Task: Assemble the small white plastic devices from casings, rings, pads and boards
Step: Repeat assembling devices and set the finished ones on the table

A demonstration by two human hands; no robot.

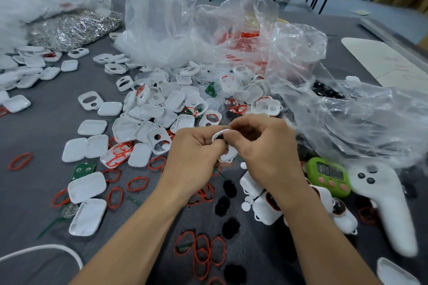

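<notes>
Both hands meet above the grey table (34,143) at the centre of the view. My left hand (192,155) and my right hand (266,146) pinch one small white casing (228,154) between them, with something dark showing in its upper opening. A heap of white casings (162,109) lies just beyond the hands. Red rings (203,252) and black pads (229,227) are scattered in front of my wrists. A green board (83,169) lies to the left. Several assembled white devices (264,210) sit under my right wrist.
Crumpled clear plastic bags (208,30) rise behind the heap and drape to the right. A bag of metal clips (74,28) sits far left. A green timer (328,176) and a white controller (389,203) lie at the right. A white cable (46,250) curves at bottom left.
</notes>
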